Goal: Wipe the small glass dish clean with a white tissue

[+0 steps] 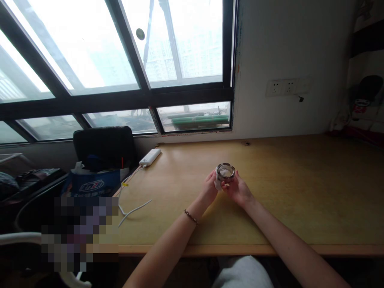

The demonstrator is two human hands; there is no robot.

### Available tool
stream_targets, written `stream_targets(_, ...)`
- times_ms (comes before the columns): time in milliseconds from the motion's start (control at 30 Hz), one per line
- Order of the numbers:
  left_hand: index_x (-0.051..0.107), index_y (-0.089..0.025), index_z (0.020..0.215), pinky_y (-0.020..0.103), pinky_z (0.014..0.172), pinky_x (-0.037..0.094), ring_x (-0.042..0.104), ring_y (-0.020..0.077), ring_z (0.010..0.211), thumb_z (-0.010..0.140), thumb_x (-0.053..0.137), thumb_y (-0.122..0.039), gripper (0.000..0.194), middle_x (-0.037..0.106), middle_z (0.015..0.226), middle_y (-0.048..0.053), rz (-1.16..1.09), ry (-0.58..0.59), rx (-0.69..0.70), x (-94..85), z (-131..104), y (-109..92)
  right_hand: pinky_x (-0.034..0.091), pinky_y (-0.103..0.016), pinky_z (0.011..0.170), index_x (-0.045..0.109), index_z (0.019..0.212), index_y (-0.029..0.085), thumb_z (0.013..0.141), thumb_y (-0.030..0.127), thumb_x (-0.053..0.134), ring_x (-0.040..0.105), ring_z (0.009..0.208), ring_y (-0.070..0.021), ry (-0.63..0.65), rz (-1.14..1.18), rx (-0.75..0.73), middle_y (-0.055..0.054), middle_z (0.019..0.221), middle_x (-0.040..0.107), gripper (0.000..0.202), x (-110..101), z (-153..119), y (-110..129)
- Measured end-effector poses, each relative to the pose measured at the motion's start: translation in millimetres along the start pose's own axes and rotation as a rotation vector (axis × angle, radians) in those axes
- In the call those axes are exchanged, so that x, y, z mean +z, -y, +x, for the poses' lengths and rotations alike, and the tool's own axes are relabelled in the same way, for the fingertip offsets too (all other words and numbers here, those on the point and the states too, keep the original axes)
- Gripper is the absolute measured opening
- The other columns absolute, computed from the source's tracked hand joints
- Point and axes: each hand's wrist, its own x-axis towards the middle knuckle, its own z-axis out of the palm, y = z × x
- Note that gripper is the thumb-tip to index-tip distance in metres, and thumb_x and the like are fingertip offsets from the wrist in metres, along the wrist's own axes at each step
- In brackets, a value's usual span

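- My right hand (238,190) cups a small round glass dish (226,172) from the side and below, fingers curled on its wall, so it is held just above the wooden desk (300,192), about mid-desk in front of me.
- My left hand (210,186) is closed on a wad of white tissue (218,181), pressed against the dish's near left side; a thin bracelet (191,217) sits on that wrist.
- To wipe well, I judge the right hand should stay the steady one and turn the dish a little at a time, while the left carries the tissue round the rim and wall.
- Glass this small can slip, so I would keep it low over the desk and press lightly.
- Whether the inside is clean I cannot tell; it is too small to read.
- Further left lie a white power bank (150,157) and its white cable (132,210), well apart from my hands.
- Beyond those, a blue tissue pack (91,185) and a black chair (103,146) stand under the window (120,60).
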Motion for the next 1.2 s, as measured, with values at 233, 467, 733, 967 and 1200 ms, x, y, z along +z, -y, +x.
stream_targets(233,0.048,-0.018,0.111,0.024,0.074,0.041,0.055,0.0141,0.084,0.073,0.057,-0.03,0.041,0.057,0.105,0.007,0.217,0.049,0.107,9.2,-7.7,6.5,0.045,-0.023,0.048,0.057,0.077,0.015,0.079,0.046,0.04,0.056,0.06,-0.0128,-0.054,0.112,-0.009,-0.004,0.068,0.062,0.035,-5.7,0.9,1.5)
stream_targets(467,0.057,-0.011,0.096,0.027,0.071,0.041,0.057,0.0171,0.078,0.073,0.05,-0.046,0.043,0.062,0.09,0.009,0.317,-0.094,0.147,-5.7,1.2,12.8,0.035,-0.017,0.037,0.054,0.071,0.017,0.076,0.048,0.045,0.044,0.042,-0.0054,-0.041,0.012,0.009,0.0,0.06,0.057,0.033,-0.7,-0.8,1.6)
stream_targets(733,0.061,-0.01,0.085,0.025,0.063,0.043,0.057,0.0142,0.065,0.07,0.049,-0.052,0.047,0.064,0.078,0.008,0.193,-0.24,0.102,-7.8,4.4,5.1,0.034,-0.017,0.032,0.05,0.068,0.018,0.071,0.047,0.052,0.047,0.039,-0.0058,-0.11,-0.345,-0.097,0.002,0.061,0.056,0.029,2.4,-3.4,-7.3)
stream_targets(967,0.062,-0.009,0.089,0.025,0.061,0.044,0.058,0.0155,0.066,0.067,0.057,-0.047,0.044,0.064,0.083,0.01,0.295,-0.116,0.029,-11.5,5.8,-16.2,0.028,-0.016,0.024,0.053,0.072,0.016,0.073,0.053,0.044,0.042,0.03,-0.0036,-0.103,-0.563,-0.054,0.002,0.06,0.054,0.038,1.0,-6.5,-6.8)
stream_targets(1200,0.065,-0.014,0.088,0.022,0.062,0.041,0.054,0.0143,0.069,0.069,0.055,-0.041,0.034,0.063,0.08,0.004,0.751,0.06,0.221,-12.0,1.1,-22.0,0.023,-0.014,0.02,0.053,0.074,0.014,0.072,0.055,0.044,0.043,0.027,-0.0037,-0.085,-0.755,-0.004,0.001,0.061,0.055,0.042,1.6,-10.2,-6.2)
